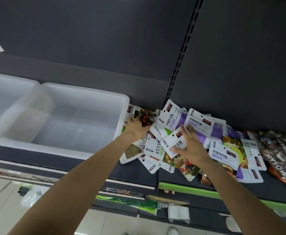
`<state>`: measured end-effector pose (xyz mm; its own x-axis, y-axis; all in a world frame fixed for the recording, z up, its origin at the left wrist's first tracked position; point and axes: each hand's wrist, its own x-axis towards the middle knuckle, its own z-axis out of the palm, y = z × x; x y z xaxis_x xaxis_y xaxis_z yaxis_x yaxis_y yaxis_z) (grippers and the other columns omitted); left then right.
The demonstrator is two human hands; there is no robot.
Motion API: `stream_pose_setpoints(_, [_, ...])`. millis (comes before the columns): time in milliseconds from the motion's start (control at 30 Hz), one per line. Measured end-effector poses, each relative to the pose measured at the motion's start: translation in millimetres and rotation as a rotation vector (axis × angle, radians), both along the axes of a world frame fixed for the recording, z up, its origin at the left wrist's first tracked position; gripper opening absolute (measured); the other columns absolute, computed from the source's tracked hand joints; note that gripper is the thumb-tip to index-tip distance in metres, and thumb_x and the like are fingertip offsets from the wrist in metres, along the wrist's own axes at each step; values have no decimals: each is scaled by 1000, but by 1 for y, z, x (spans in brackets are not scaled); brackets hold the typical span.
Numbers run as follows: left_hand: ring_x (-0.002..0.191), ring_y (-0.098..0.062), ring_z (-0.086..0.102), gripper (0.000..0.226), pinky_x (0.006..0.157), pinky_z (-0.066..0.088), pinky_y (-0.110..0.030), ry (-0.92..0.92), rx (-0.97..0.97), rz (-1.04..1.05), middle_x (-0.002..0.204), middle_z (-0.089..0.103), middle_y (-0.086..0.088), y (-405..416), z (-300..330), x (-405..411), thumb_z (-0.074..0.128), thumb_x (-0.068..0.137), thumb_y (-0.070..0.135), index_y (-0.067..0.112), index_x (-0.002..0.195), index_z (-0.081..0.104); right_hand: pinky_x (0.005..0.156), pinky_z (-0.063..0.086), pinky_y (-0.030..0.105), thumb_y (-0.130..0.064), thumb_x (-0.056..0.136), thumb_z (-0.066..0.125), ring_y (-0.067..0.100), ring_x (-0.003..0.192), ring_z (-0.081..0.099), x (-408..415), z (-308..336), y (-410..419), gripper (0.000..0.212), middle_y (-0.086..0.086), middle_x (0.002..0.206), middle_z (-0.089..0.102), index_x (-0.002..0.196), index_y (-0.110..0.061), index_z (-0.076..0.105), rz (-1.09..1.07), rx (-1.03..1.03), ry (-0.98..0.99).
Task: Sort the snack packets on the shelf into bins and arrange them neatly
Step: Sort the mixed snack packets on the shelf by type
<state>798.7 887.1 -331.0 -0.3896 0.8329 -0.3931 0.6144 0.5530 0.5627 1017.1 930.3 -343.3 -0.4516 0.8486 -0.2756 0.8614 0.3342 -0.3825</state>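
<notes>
Snack packets [181, 138]: loose heap on shelf [172, 177], right of two bins [81, 122]. Left hand [137, 128] fingers clamped on berry packet [143, 117] beside the bin, likely for transfer; right hand [189, 143] fingers spread, steadying heap.

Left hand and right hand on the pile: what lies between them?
In the head view, loose overlapping white snack packets fill the stretch between the left hand and the right hand; no bare shelf shows there.

1. Light was dim and even; the dark shelf [223, 65] back swallowed detail
2. Bins [81, 116] glowed pale, without hard glare
3. Wide-angle bending curved the edges
4. Mild blur softened the packets [194, 122] and floor [1, 209]
</notes>
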Motion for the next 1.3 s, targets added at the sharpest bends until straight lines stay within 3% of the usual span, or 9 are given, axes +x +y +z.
stream_pose_setpoints(100, [120,-34,46,60,96,41,-37,-21,95,136,134,42,-21,2,4,0,56,93,37,2,137,35,118,15,47,-30,85,68,18,145,-17,3,-3,0,100,0,158,-17,151,-26,-8,-81,30,39])
stream_pose_setpoints(267, [112,-28,56,55,76,40,-24,-8,153,109,120,59,-15,-6,15,6,65,88,38,0,124,48,117,18,46,-26,88,64,21,147,-9,-4,-5,0,91,3,160,-9,152,-25,-1,-144,63,48])
stream_pose_setpoints(467, [120,-27,51,82,91,44,-30,-135,72,90,129,53,-12,-6,17,23,81,72,34,3,133,36,113,30,44,-31,87,65,25,147,6,-18,-1,7,88,1,160,-7,153,-21,8,-147,65,110])
stream_pose_setpoints(700, [101,-29,61,53,77,54,-31,-54,158,120,108,61,-14,-8,14,34,70,80,3,5,125,42,112,29,40,-36,87,64,24,146,10,-23,3,8,81,4,160,-3,151,-14,20,-42,80,161])
stream_pose_setpoints(867, [117,-29,56,87,92,49,-35,-145,176,92,129,56,-11,-18,16,45,81,73,15,8,142,28,115,23,37,-24,90,63,25,147,6,-18,6,10,71,8,159,7,149,-11,26,59,91,154])
stream_pose_setpoints(1000, [114,-28,57,76,89,47,-28,-78,215,103,125,59,-14,-19,24,48,75,76,1,7,141,35,114,26,37,-23,90,62,23,146,12,-17,11,13,67,7,158,16,147,-12,29,80,104,146])
stream_pose_setpoints(1133, [97,-28,62,49,76,47,-26,27,260,43,103,66,-17,-17,40,45,66,84,0,7,130,50,111,32,41,-33,86,67,22,143,24,-12,22,14,81,3,155,26,151,-19,20,60,97,158])
stream_pose_setpoints(1233, [95,-26,60,38,82,51,-30,117,278,-6,110,65,-14,-17,49,38,60,85,-1,15,120,56,110,32,39,-29,83,71,24,139,32,-17,35,16,96,2,155,27,152,-28,4,68,27,269])
stream_pose_setpoints(1300, [101,-28,60,47,85,49,-32,171,288,-46,115,64,-13,-19,54,33,58,85,-1,17,128,54,110,29,35,-25,82,72,25,140,30,-24,44,19,102,6,155,26,151,-30,-3,102,3,292])
